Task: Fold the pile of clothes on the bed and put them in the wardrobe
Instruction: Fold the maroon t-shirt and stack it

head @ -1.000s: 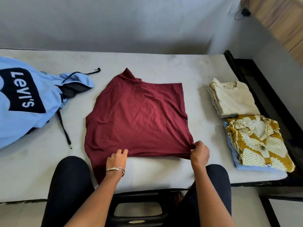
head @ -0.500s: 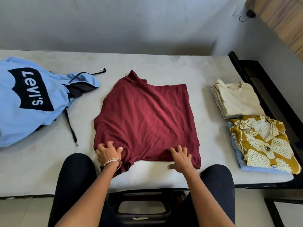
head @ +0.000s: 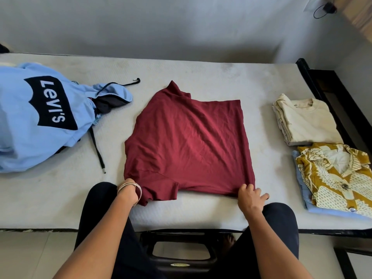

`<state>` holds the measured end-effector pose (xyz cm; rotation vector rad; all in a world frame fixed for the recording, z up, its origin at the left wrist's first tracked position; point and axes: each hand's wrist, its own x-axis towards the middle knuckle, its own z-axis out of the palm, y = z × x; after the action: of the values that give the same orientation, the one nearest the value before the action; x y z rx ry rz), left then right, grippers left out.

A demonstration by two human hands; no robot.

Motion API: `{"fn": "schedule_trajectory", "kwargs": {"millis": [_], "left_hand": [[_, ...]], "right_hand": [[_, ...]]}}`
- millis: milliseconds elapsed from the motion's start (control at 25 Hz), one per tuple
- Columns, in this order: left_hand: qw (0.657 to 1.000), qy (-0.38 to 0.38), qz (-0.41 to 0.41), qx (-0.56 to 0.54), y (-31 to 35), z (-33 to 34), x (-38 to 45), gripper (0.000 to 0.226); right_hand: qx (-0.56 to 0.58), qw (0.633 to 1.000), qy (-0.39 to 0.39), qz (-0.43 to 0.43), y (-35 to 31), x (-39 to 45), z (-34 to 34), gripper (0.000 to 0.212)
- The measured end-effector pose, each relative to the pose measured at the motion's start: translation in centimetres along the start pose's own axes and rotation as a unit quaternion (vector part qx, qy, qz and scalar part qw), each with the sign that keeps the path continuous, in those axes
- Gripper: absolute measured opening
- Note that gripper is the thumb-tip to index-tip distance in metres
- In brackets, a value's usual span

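Bed [head: 201, 77]: hands at maroon shirt [head: 187, 146] hem

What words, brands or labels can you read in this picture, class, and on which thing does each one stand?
"Levi's": white letters on the dark patch of the blue hoodie.
Small dark print on the cream top: too small to read.
Yellow oval label on the black stool: too blurred to read.
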<state>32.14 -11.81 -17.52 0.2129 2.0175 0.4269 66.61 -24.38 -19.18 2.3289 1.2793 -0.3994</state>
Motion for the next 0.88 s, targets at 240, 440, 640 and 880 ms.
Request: {"fn": "schedule_trajectory", "kwargs": {"millis": [240, 440, 640, 880], "left_hand": [[0.941, -0.141, -0.035, -0.307, 3.2, 0.9, -3.1, 0.023], [0.880, -0.222, 0.029, -0.419, 10.4, 3.1, -3.1, 0.026], [0.897, -0.279, 0.143, -0.312, 13.1, 5.1, -2.4, 0.036], [0.993, -0.029, 0.054, -0.100, 4.9, 5.9, 4.5, 0.037]], "right_hand": [[0.012, 0.999, 0.033, 0.028, -0.6, 1.4, -3.5, 0.029], [0.186, 0.980, 0.044, 0.055, 1.4, 7.2, -9.5, 0.019], [0.204, 0.962, 0.140, 0.118, -1.3, 9.0, -9.6, 0.036], [0.594, 0.756, -0.027, 0.274, -5.7, 5.9, -3.0, 0.050]]}}
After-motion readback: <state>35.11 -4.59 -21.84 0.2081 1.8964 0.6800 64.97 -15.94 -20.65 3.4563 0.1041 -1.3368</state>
